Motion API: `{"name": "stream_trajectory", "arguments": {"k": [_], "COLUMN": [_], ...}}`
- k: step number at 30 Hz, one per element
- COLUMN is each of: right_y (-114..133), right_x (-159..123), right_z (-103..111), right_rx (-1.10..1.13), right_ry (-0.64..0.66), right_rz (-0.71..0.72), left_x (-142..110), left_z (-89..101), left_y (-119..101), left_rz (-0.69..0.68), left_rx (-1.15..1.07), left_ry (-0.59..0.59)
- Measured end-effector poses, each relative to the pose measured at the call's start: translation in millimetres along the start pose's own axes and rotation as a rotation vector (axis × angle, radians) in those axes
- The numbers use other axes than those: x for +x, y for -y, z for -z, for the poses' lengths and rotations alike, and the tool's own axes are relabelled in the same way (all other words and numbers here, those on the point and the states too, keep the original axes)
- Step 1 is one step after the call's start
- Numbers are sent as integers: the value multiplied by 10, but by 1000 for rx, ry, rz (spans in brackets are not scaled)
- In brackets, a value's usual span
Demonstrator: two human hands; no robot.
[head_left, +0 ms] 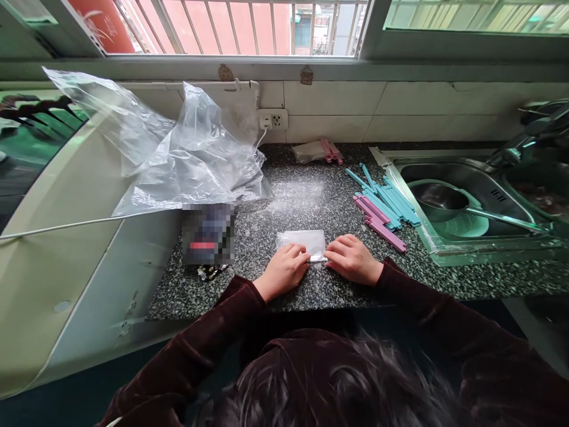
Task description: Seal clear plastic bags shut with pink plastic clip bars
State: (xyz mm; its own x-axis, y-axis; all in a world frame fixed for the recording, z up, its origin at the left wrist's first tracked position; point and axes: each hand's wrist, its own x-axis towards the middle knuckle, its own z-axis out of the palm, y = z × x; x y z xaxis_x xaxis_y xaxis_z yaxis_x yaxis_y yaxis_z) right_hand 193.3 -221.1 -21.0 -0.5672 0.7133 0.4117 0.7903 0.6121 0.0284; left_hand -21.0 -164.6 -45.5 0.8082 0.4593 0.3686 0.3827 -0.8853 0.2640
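Observation:
A small flat clear plastic bag (315, 240) lies on the speckled countertop, close to its front edge. The fingers of my left hand (287, 270) are bent and pressed together over the bag's lower left part. At its lower right corner, my right hand (353, 260) pinches the edge with curled fingers. Whether one bag or several lie in the stack, I cannot tell. To the right are loose turquoise bag clips (386, 196) and pink bag clips (384, 233), long and narrow, in a pile. A large crumpled clear plastic bag (191, 157) stands at the back left.
A blurred-out phone-like object (208, 234) lies left of my hands. Further back are a filled small bag (309, 152) and pink strips (332, 151). The steel sink (480, 166) on the right holds a pan (438, 196). A white cable (66, 227) crosses the left side.

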Motion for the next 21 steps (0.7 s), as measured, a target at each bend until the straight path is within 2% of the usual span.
{"name": "stream_trajectory", "arguments": {"k": [3, 7, 11, 15, 19, 21], "right_y": [-17, -4, 2, -26, -108, -159], "right_x": [7, 38, 73, 137, 254, 326], "right_z": [-11, -56, -47, 36, 116, 129], "right_rx": [-96, -168, -133, -11, 129, 168], "right_ry": [30, 36, 17, -27, -132, -167], "right_rz": [125, 143, 88, -4, -91, -128], "left_x": [9, 19, 46, 98, 132, 140], "left_z": [7, 19, -3, -14, 112, 224], "left_y": [-1, -8, -12, 4, 18, 22], "left_rz": [2, 2, -11, -20, 51, 101], "left_rx": [-1, -12, 13, 41, -169, -334], "left_ry": [-6, -8, -42, -144, -291, -316]}}
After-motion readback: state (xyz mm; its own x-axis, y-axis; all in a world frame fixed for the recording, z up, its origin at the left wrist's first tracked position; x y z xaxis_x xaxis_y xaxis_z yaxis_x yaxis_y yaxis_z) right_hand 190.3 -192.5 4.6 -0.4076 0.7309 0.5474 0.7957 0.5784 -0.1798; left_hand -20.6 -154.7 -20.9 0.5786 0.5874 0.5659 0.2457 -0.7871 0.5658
